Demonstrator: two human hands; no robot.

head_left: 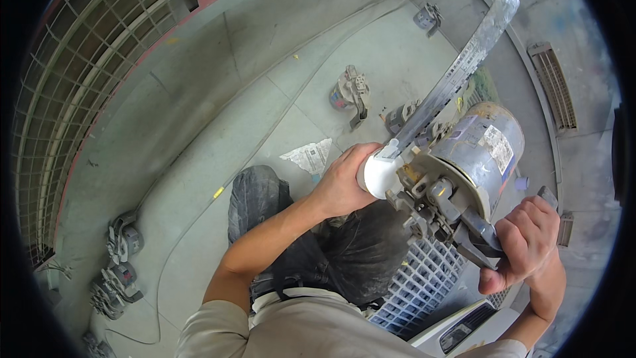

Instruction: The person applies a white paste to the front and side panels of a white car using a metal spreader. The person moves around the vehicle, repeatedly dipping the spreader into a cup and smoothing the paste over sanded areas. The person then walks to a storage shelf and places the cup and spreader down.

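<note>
My left hand is closed around a white cup, tilted with its pale inside showing. A long, flat metal mixing stick stands out of the cup and slants up to the right. Close beside the cup, a metal paint can is tipped on its side. Its mixing lid, with a spout and levers, points toward the cup. My right hand grips the handle of that lid. Whether paint is flowing between lid and cup cannot be made out.
Other lidded paint cans stand around: one ahead, one far off, several at left. A torn paper lies ahead. A plastic grid sits near my legs; a wire mesh rack stands left, a floor grate right.
</note>
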